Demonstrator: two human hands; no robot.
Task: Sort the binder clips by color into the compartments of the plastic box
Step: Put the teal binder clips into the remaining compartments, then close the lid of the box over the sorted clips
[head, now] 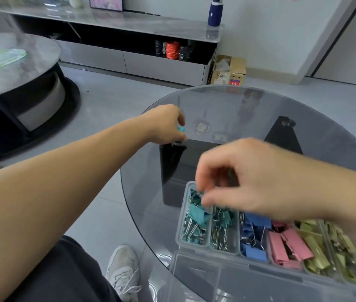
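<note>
One plastic box (181,221), long axis crosswise

A: Viewpoint?
B: One wide-angle view is recorded from the head, directed forward and down across the round glass table (260,110).
A: Range?
B: The plastic box (180,225) is seen close, lower right; the cabinet (129,59) far behind.
</note>
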